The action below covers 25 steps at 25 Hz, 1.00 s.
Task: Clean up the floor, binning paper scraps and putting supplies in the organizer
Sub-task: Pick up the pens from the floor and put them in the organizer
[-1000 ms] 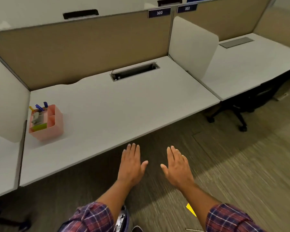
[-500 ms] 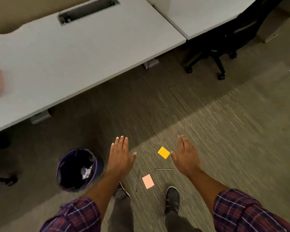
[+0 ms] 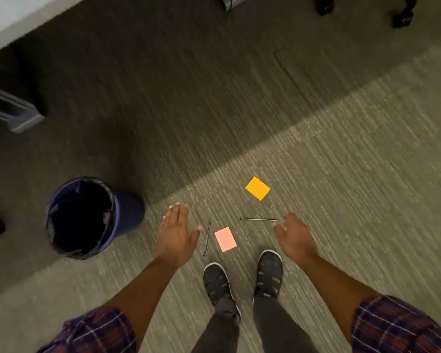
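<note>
I judge pickup not begun; left hand (image 3: 175, 231) and right hand (image 3: 294, 236) hover empty, fingers apart; pink square paper note (image 3: 225, 239) between them, orange square note (image 3: 257, 188) at 12 o'clock; thin dark pens (image 3: 207, 237) beside; next, bend, pinch pink note, carry to dark-lined blue bin (image 3: 83, 216) at 9 o'clock.

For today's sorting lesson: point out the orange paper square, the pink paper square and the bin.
orange paper square (image 3: 257, 188), head view, centre of the sheet
pink paper square (image 3: 225, 239), head view, centre of the sheet
bin (image 3: 130, 212), head view, outer side wall
</note>
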Motion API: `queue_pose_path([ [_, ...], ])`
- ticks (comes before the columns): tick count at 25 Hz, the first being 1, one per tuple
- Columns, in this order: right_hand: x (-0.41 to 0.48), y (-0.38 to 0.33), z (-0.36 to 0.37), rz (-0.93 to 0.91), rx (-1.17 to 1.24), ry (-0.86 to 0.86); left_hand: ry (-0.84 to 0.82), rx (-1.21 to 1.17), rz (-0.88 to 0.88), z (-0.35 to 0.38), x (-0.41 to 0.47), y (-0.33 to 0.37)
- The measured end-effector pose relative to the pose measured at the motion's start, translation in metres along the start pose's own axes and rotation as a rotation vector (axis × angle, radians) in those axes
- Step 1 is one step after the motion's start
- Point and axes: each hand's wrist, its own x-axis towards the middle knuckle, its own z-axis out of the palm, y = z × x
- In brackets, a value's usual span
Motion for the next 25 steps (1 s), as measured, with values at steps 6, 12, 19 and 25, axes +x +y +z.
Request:
queue_pose_path([
  [6, 0.126, 0.055, 0.139, 0.297, 0.21, -0.071, -0.089, -0.234, -0.273, 0.15, 0.11, -0.056],
  [12, 0.199, 0.106, 0.241, 0.529, 0.416, -0.106, -0.206, -0.188, -0.307, 0.273, 0.172, -0.07],
  [19, 0.256, 0.115, 0.29, 0.885, 0.875, 0.055, -0.182, -0.108, -0.411, 0.332, 0.211, -0.073],
  [25, 0.251, 0.122, 0.292, 0.711, 0.691, 0.192, -0.174, -0.14, -0.332, 0.332, 0.209, -0.067],
])
